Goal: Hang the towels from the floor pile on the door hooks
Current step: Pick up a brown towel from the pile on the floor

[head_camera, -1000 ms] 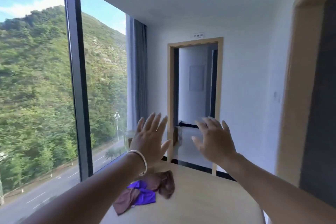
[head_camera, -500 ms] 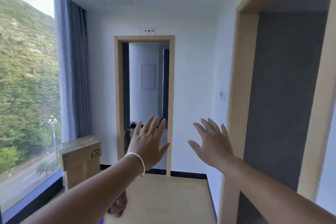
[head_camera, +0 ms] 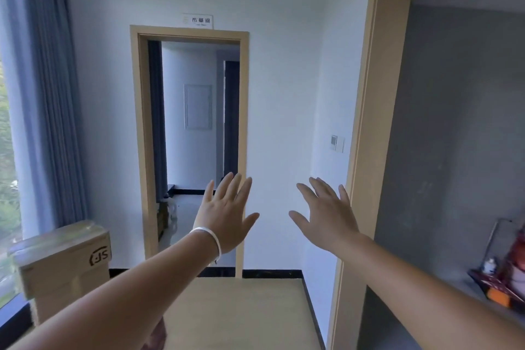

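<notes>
Spreading bare left hand (head_camera: pixel 224 214), right hand (head_camera: pixel 326 216); brownish cloth (head_camera: pixel 156 335) possibly below.

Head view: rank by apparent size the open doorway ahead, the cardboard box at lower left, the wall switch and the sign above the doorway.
1. Doorway, clearly largest.
2. Cardboard box, though it sits much nearer the camera, which inflates it.
3. Sign.
4. Wall switch, close to the sign in apparent size, so the last two are uncertain.

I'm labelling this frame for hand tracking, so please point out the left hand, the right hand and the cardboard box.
left hand (head_camera: pixel 227 216): head view, on the back of the open hand.
right hand (head_camera: pixel 326 217): head view, on the back of the open hand.
cardboard box (head_camera: pixel 61 264): head view, on its front face.
</notes>
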A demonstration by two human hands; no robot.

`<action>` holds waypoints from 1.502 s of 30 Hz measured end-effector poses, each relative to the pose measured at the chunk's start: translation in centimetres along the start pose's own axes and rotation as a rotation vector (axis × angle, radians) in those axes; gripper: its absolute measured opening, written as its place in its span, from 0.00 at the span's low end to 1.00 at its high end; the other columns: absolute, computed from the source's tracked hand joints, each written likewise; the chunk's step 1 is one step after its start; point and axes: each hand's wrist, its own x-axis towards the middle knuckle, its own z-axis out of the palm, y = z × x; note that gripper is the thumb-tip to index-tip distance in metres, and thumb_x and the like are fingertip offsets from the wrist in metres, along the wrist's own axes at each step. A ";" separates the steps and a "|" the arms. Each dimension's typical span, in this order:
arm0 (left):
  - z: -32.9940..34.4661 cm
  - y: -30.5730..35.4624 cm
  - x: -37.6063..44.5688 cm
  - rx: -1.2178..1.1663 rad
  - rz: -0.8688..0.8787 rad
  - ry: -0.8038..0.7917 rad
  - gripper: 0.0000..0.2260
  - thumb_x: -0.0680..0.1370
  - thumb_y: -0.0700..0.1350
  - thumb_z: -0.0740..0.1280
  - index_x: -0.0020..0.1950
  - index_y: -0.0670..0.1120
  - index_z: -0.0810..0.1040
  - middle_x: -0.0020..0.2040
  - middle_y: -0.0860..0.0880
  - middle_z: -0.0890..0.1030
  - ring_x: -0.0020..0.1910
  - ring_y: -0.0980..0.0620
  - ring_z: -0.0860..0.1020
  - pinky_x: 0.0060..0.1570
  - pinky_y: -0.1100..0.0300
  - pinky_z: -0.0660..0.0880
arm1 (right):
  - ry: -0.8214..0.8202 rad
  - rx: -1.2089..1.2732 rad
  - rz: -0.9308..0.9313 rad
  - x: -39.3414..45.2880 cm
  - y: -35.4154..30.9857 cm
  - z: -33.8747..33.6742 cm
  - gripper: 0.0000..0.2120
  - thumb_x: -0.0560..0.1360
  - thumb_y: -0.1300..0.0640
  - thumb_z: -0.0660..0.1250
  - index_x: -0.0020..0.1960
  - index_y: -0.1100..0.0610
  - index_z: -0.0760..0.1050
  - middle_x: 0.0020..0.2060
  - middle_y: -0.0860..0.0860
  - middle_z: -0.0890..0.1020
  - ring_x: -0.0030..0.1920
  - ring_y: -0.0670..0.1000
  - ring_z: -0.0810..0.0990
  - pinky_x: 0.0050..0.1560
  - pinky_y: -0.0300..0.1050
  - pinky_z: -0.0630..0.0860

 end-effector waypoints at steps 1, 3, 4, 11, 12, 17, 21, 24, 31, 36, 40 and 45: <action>1.0 -0.3 0.8 -0.001 0.008 -0.001 0.33 0.79 0.65 0.46 0.78 0.50 0.40 0.79 0.47 0.46 0.77 0.46 0.43 0.74 0.45 0.42 | -0.006 -0.007 0.003 0.8 0.2 0.9 0.30 0.78 0.36 0.52 0.76 0.47 0.53 0.77 0.52 0.54 0.77 0.49 0.48 0.75 0.60 0.44; 2.8 -0.8 2.4 -0.003 0.022 -0.006 0.34 0.79 0.65 0.45 0.78 0.50 0.39 0.79 0.47 0.46 0.77 0.46 0.43 0.74 0.44 0.42 | -0.016 -0.014 0.015 2.5 0.8 2.4 0.30 0.78 0.36 0.51 0.76 0.47 0.53 0.78 0.51 0.54 0.77 0.49 0.48 0.75 0.59 0.43; 3.8 -1.1 3.2 -0.004 0.024 -0.004 0.34 0.79 0.65 0.45 0.78 0.49 0.39 0.79 0.47 0.45 0.77 0.46 0.42 0.74 0.44 0.42 | -0.019 -0.017 0.024 3.4 1.0 3.3 0.30 0.78 0.36 0.51 0.76 0.47 0.53 0.78 0.51 0.54 0.77 0.49 0.48 0.75 0.59 0.43; 11.6 -3.1 9.8 0.003 0.019 -0.016 0.34 0.79 0.66 0.45 0.78 0.50 0.40 0.79 0.47 0.46 0.77 0.46 0.43 0.73 0.45 0.41 | -0.045 -0.013 0.021 10.9 3.2 10.4 0.30 0.78 0.36 0.52 0.76 0.47 0.53 0.78 0.51 0.54 0.77 0.49 0.47 0.75 0.59 0.43; 12.6 -3.3 10.9 0.010 0.020 -0.022 0.34 0.79 0.66 0.45 0.78 0.50 0.40 0.79 0.47 0.46 0.77 0.46 0.43 0.73 0.45 0.41 | -0.045 -0.008 0.019 12.2 3.5 11.4 0.30 0.78 0.36 0.52 0.76 0.47 0.53 0.78 0.51 0.54 0.77 0.49 0.47 0.75 0.59 0.43; 18.7 -5.2 17.3 0.041 -0.002 -0.043 0.33 0.79 0.65 0.46 0.78 0.50 0.42 0.79 0.47 0.48 0.77 0.46 0.45 0.73 0.44 0.43 | -0.047 0.002 -0.006 19.7 5.7 17.3 0.30 0.78 0.37 0.52 0.76 0.47 0.53 0.78 0.51 0.54 0.77 0.49 0.48 0.75 0.59 0.44; 23.1 -6.8 23.1 0.065 -0.017 -0.052 0.33 0.79 0.64 0.46 0.78 0.49 0.43 0.79 0.47 0.49 0.77 0.46 0.46 0.74 0.44 0.45 | -0.049 0.013 -0.032 26.2 7.6 21.6 0.30 0.78 0.37 0.52 0.76 0.48 0.53 0.77 0.51 0.54 0.77 0.49 0.48 0.75 0.59 0.43; 26.0 -7.6 26.9 0.054 -0.046 -0.030 0.33 0.79 0.64 0.48 0.78 0.49 0.45 0.79 0.47 0.50 0.77 0.47 0.46 0.74 0.45 0.45 | -0.056 0.034 -0.051 30.0 8.6 24.6 0.30 0.78 0.37 0.53 0.76 0.48 0.53 0.77 0.52 0.54 0.77 0.49 0.48 0.75 0.59 0.44; 34.3 -9.1 32.4 0.061 -0.039 -0.089 0.31 0.79 0.64 0.48 0.77 0.53 0.43 0.78 0.46 0.51 0.77 0.45 0.48 0.73 0.42 0.47 | -0.103 0.050 -0.065 37.1 10.4 31.7 0.30 0.78 0.37 0.53 0.76 0.48 0.54 0.77 0.51 0.55 0.77 0.50 0.48 0.75 0.60 0.45; 40.6 -11.6 36.5 0.041 -0.055 -0.124 0.30 0.79 0.64 0.47 0.77 0.54 0.41 0.79 0.46 0.49 0.77 0.45 0.46 0.73 0.41 0.45 | -0.130 0.032 -0.085 42.5 10.8 37.0 0.30 0.78 0.37 0.53 0.76 0.47 0.53 0.77 0.51 0.55 0.77 0.51 0.49 0.75 0.60 0.46; 45.5 -14.8 41.2 0.028 -0.052 -0.108 0.30 0.79 0.64 0.47 0.77 0.54 0.42 0.79 0.47 0.49 0.77 0.46 0.47 0.73 0.41 0.46 | -0.128 0.020 -0.106 48.4 10.2 41.4 0.30 0.78 0.37 0.53 0.76 0.47 0.53 0.77 0.51 0.54 0.77 0.50 0.49 0.75 0.60 0.45; 50.9 -21.0 47.7 0.049 -0.051 -0.087 0.31 0.79 0.65 0.46 0.77 0.54 0.43 0.79 0.47 0.49 0.77 0.46 0.48 0.73 0.41 0.46 | -0.113 0.025 -0.142 58.1 7.7 46.1 0.30 0.78 0.38 0.54 0.76 0.47 0.54 0.77 0.51 0.55 0.77 0.50 0.49 0.75 0.60 0.45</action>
